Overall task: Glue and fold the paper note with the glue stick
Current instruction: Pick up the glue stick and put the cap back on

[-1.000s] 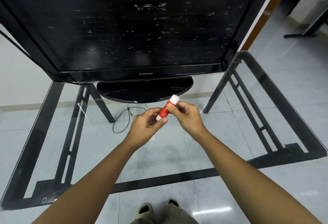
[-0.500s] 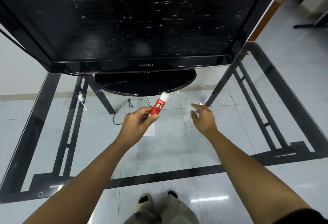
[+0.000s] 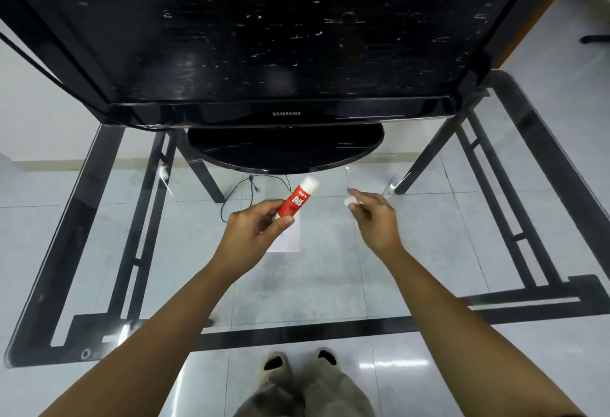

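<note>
Head view over a glass table (image 3: 330, 284). The left hand (image 3: 254, 235) sits just left of centre, its fingers (image 3: 264, 210) and thumb closed round the lower barrel of the glue stick (image 3: 298, 200); the stick tilts with its white upper end toward 1 o'clock, and whether that end is bare glue or a covered tip cannot be told. The right hand (image 3: 376, 221) lies at 3 o'clock from the stick and well apart from it, fingers loosely curled with the index extended; a small white piece, probably the cap (image 3: 348, 201), is pinched at the fingertips. The note (image 3: 288, 240) lies flat on the glass at 6 o'clock from the stick, partly hidden beneath the left hand; it appears unfolded, and no glue can be made out on it. A television (image 3: 287, 36) on its oval base (image 3: 285, 149) fills the 12 o'clock half of the frame; a cable (image 3: 237, 190) shows on the floor through the glass at 10 o'clock from the left hand. Progress, as judged: early; the stick is in hand and seemingly uncapped; spreading glue on the note, folding it and pressing the fold all remain.
</note>
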